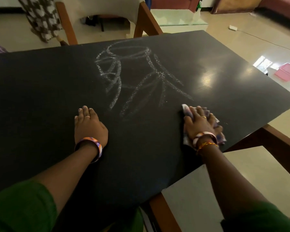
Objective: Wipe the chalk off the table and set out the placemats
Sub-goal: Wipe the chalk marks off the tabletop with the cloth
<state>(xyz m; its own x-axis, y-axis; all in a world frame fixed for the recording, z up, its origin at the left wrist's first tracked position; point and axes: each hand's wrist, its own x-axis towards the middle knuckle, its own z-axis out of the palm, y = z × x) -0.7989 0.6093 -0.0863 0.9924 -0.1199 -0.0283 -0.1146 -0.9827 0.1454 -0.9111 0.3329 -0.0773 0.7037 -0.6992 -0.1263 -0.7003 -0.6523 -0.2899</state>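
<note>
White chalk lines (134,76) cover the middle of the black table (40,97). My right hand (199,123) lies flat on a checked purple-and-white cloth (187,110), pressing it onto the table near the right edge, just below and right of the chalk. My left hand (88,124) rests palm down on the bare black surface, fingers straight, to the left of the chalk's lower end. No placemats are visible on the table.
A wooden chair with a white seat back (107,9) stands at the far side, a patterned cloth (42,19) hanging beside it. Pink flat items (287,72) lie on the floor to the right. A low glass table (177,19) stands beyond.
</note>
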